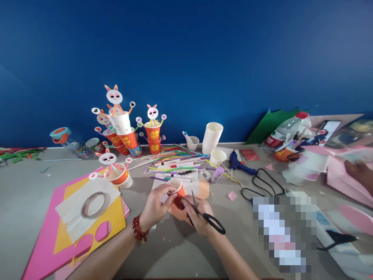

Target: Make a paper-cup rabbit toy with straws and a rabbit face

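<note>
My left hand (154,206), with a red bead bracelet at the wrist, is closed around the rim and side of a red paper cup (181,189). The cup tilts and its white inside faces up. In my right hand (201,219) is a pair of black-handled scissors (215,224), with the blades pointing up and away beside the cup. The right fingertips are close against the cup's side; whether they touch it I cannot tell. Beneath the cup lie white and light orange sheets of paper (204,189).
Rabbit-faced cups (154,134) stand at back left, with one (120,178) nearer. A tape roll (94,205) lies on coloured sheets (46,225). Pipe cleaners and pens (175,163), stacked cups (212,138) and a corded blue glue gun (240,165) lie ahead. Another person's hand (359,173) is at right.
</note>
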The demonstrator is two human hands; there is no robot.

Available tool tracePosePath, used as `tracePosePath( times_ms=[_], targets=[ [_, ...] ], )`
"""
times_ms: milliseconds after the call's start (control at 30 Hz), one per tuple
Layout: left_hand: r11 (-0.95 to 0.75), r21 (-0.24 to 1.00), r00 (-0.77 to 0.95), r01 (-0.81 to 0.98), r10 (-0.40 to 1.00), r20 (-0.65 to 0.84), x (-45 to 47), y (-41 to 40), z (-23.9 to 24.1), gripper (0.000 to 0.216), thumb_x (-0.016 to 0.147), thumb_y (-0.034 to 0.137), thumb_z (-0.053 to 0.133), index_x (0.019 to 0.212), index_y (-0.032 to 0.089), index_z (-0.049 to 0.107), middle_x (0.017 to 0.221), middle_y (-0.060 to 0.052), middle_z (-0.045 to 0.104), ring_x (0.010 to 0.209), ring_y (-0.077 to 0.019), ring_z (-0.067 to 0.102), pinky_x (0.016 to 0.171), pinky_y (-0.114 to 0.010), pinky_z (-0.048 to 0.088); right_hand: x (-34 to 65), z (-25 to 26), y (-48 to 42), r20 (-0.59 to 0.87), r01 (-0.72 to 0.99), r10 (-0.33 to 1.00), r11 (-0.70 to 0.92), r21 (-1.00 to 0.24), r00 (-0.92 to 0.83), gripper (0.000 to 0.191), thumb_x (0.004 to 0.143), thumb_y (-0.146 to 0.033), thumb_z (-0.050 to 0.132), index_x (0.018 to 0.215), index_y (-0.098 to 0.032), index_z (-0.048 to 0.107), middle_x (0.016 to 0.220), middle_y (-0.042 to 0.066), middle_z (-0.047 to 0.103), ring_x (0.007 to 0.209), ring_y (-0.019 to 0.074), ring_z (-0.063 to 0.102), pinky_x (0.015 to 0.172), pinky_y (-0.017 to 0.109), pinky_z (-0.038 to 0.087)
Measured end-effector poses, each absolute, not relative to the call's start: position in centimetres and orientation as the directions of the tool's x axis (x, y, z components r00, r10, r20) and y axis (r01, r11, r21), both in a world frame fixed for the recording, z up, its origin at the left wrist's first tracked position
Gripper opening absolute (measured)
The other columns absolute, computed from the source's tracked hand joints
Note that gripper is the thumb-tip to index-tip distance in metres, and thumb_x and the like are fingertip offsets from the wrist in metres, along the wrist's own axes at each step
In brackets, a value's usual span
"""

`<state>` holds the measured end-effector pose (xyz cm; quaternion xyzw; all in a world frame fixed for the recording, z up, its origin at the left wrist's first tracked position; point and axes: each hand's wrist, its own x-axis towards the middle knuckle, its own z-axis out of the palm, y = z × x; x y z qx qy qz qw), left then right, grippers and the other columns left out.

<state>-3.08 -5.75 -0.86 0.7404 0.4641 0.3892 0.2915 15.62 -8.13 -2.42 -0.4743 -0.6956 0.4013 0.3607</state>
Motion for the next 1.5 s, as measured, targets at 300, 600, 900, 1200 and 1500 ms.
tracePosePath(
  times_ms=[300, 600, 900, 1200, 1500],
  targets=[
    [-0.608, 0.528, 0.355, 0.593, 0.786, 0.506, -2.7, -6.5, -1.0, 0.015, 0.09, 0.013, 0.053, 0.097, 0.021, 0.064, 0.092, -0.004, 0.074, 0.089, -0.0198, 0.066, 0.102, -0.044, 0.04, 14.4, -3.1, -8.5, -0.12, -0.051, 0.964, -0.136, -0.989, -0.239, 0.041, 0.092, -0.048, 0.046, 0.073, -0.018, 0.064, 0.065, 0.002, 0.065, 0.052, 0.0119, 0.056, 0.054, 0.022, 0.044],
    [-0.574, 0.559, 0.296, 0.598, 0.807, 0.512, -2.6, -6.6, -1.7, 0.016, 0.089, 0.013, 0.053, 0.098, 0.022, 0.063, 0.092, -0.005, 0.074, 0.089, -0.0213, 0.067, 0.099, -0.043, 0.044, 13.7, -3.2, -8.3, -0.074, -0.147, 0.979, -0.103, -0.984, -0.19, 0.036, 0.093, -0.046, 0.047, 0.077, -0.02, 0.067, 0.076, 0.005, 0.07, 0.079, 0.0204, 0.067, 0.08, 0.031, 0.052],
    [-0.476, 0.639, 0.26, 0.605, 0.876, 0.407, -2.6, -6.4, -1.4, 0.016, 0.09, 0.021, 0.054, 0.104, 0.022, 0.063, 0.098, -0.007, 0.074, 0.097, -0.0237, 0.067, 0.094, -0.041, 0.05, 14.5, -3.7, -7.8, 0.256, 0.243, 0.944, 0.303, -0.921, -0.207, 0.026, 0.096, -0.028, 0.043, 0.083, -0.021, 0.065, 0.086, 0.005, 0.066, 0.086, 0.0198, 0.061, 0.08, 0.03, 0.047],
    [-0.531, 0.649, 0.303, 0.545, 0.846, 0.438, -3.0, -6.3, -2.4, 0.024, 0.093, 0.02, 0.054, 0.113, 0.026, 0.067, 0.095, -0.002, 0.079, 0.087, -0.0201, 0.073, 0.113, -0.048, 0.036, 14.5, -2.2, -8.2, 0.393, 0.495, 0.871, 0.491, -0.717, -0.295, 0.026, 0.1, -0.023, 0.038, 0.086, -0.02, 0.061, 0.082, 0.006, 0.064, 0.079, 0.0207, 0.058, 0.076, 0.033, 0.044],
    [-0.47, 0.691, 0.267, 0.549, 0.882, 0.388, -2.9, -6.3, -2.3, 0.025, 0.094, 0.024, 0.054, 0.113, 0.025, 0.069, 0.107, -0.005, 0.077, 0.103, -0.0235, 0.07, 0.101, -0.042, 0.049, 14.2, -2.2, -8.2, 0.392, 0.544, 0.875, 0.483, -0.686, -0.283, 0.027, 0.099, -0.023, 0.04, 0.078, -0.021, 0.057, 0.077, 0.005, 0.063, 0.076, 0.0205, 0.057, 0.074, 0.033, 0.042]
  ],
)
